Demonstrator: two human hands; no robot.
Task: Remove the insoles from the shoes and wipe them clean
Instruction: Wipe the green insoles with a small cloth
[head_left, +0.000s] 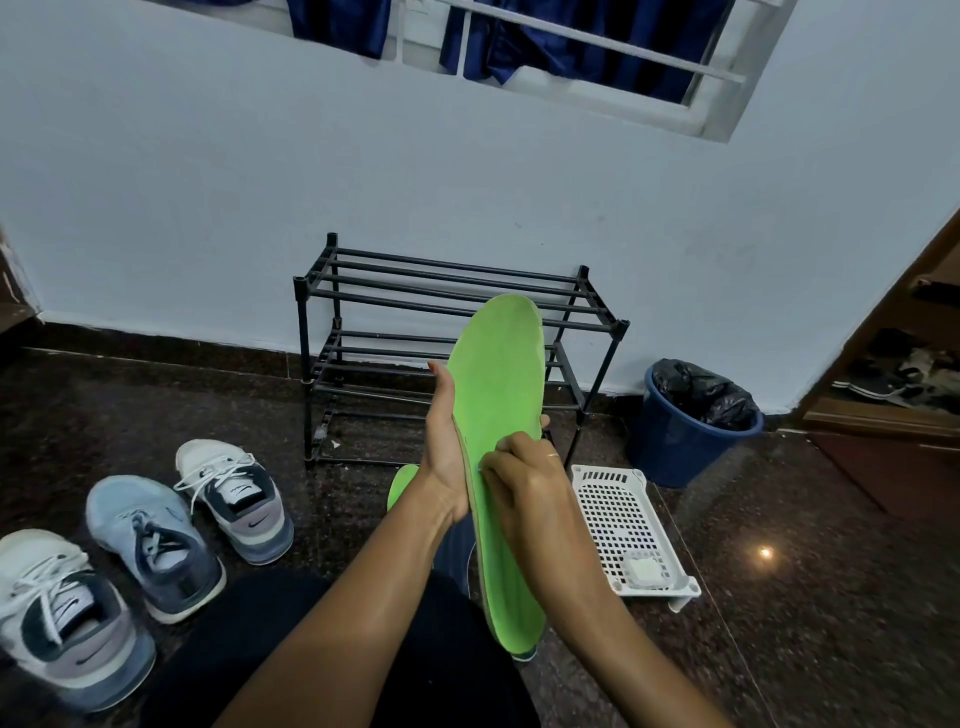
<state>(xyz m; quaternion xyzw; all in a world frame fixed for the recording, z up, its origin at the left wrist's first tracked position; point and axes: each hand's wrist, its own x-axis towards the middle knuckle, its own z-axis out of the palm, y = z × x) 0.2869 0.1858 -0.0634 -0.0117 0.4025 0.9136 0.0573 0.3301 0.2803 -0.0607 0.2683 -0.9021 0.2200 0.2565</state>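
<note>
3 laced mesh sneakers (156, 545) on the speckled stone floor at left, Nike swoosh on 2. Left hand (441, 457) clasps the long green foam insole (498, 374) upright mid-air, fingers wrapped behind. Right hand (524, 493) fingers bunched against its face; can't tell what they pinch. White perforated plastic basket (618, 499) at right.

The insole (497, 395) was bright green, the shoe rack (389, 303) black, the bucket (675, 452) blue with a black liner (701, 389), the basket (618, 514) white with a grid of holes, the floor (805, 571) dark speckled brown, and the middle shoe (156, 545) pale blue.
</note>
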